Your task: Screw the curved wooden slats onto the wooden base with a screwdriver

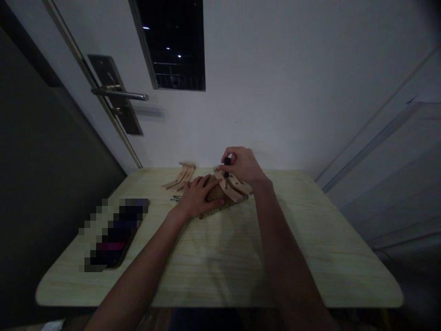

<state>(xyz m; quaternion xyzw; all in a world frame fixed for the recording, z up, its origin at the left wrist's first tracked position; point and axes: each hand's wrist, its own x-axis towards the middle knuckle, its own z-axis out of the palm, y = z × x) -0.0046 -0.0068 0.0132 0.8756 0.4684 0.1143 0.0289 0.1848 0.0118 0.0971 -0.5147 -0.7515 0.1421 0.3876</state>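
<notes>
A small wooden assembly (230,192) of flat slats lies near the far middle of a pale wooden table (220,257). My left hand (196,196) lies flat on its left part, fingers stretched out and pressing it down. My right hand (241,166) is closed round a small black-handled tool (227,162), held upright with its tip on the slats. Loose curved wooden pieces (181,177) lie just left of the assembly, and a few small metal screws (175,199) lie beside my left wrist.
A dark phone (115,236) lies on the table's left side. Behind the table is a white wall with a dark window (174,43). A door with a metal lever handle (119,95) stands at the left.
</notes>
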